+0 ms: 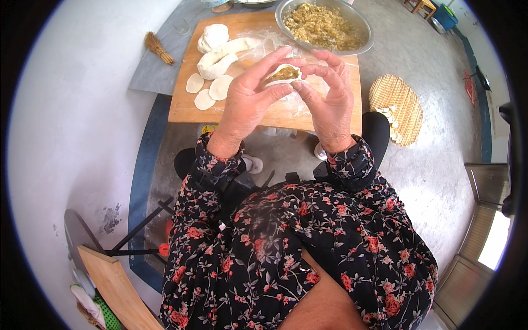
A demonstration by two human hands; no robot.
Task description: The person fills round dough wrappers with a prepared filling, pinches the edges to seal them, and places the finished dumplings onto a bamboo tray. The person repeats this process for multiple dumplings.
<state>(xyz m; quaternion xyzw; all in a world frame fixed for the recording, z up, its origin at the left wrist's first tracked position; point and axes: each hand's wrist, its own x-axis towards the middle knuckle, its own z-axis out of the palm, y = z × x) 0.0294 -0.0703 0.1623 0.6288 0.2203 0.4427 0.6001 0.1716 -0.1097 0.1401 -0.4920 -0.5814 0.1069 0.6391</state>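
Note:
Between my two hands is a half-folded dumpling (284,75), its brown-green filling showing through the gap in the dough. My left hand (253,88) cups it from the left, thumb along the near edge. With thumb and fingers, my right hand (329,90) pinches the right end of the wrapper. Below them is a floured wooden board (264,113). Several flat dough wrappers (204,100) lie at its left side. Behind them are a bent dough roll (216,64) and a dough lump (213,38). A metal bowl of chopped filling (326,24) stands at the board's far right.
A straw brush (159,48) and a drinking glass (181,27) are on the grey tabletop (144,76) by the wall. To the right, a round reed tray (398,97) carries several dumplings (390,117). A wooden board (117,284) leans at lower left.

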